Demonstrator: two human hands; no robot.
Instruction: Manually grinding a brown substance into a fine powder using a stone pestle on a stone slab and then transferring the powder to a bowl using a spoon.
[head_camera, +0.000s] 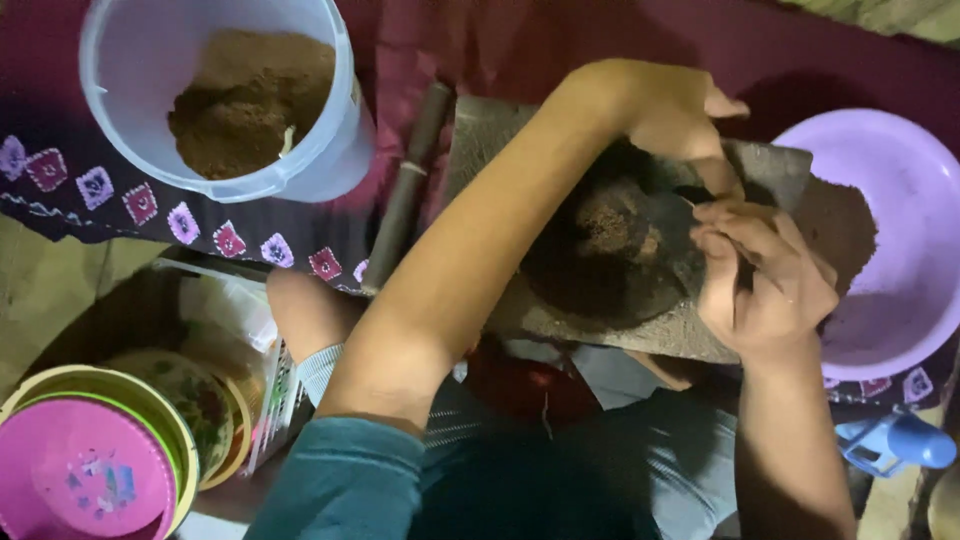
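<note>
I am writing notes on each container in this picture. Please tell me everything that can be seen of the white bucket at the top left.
The white bucket is round, looks like plastic, and stands upright with no lid, seen from above. Its rim is thick and smooth. Inside lies a heap of brown powder, piled toward the right wall; the left inside wall is bare. It rests on a dark red cloth with small square patterns. No hand touches it.

At your upper left stands a white plastic bucket (300, 165) holding brown powder (245, 105), on a maroon cloth with square motifs (140, 205). A dark cylindrical roller (405, 190) lies just beside it. At lower left you see stacked pink and green plastic bowls (85, 465), and at lower right a blue plastic object (895, 445).
</note>
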